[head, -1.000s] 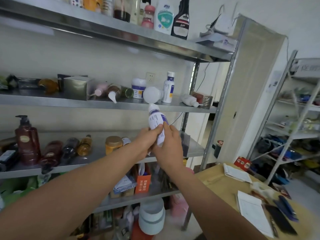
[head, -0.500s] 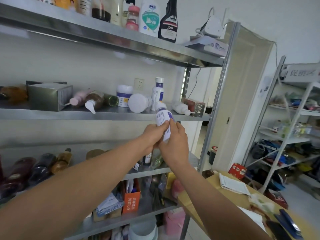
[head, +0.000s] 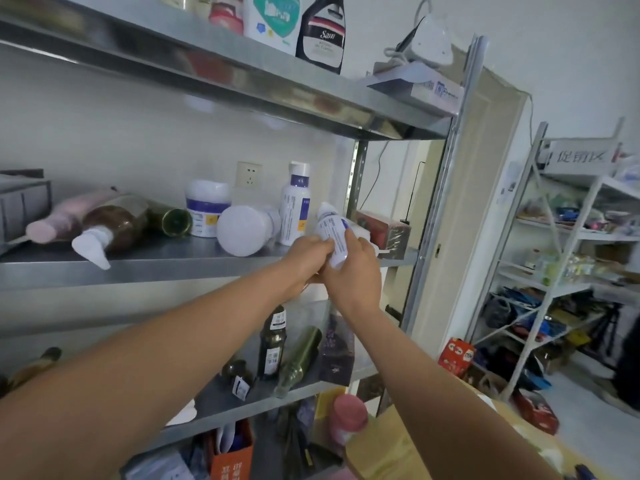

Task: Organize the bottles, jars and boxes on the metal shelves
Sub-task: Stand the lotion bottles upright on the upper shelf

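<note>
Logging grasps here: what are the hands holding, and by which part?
The left hand and right hand grip the white bottle round its lower body.

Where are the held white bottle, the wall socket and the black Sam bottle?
held white bottle (head: pixel 329 224), head view, on its label.
wall socket (head: pixel 248 174), head view, on its faceplate.
black Sam bottle (head: pixel 325 38), head view, on its label.

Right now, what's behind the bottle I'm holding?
Behind the held bottle stand a taller white bottle and a red box; a white object between them is mostly covered by the right hand.
</note>
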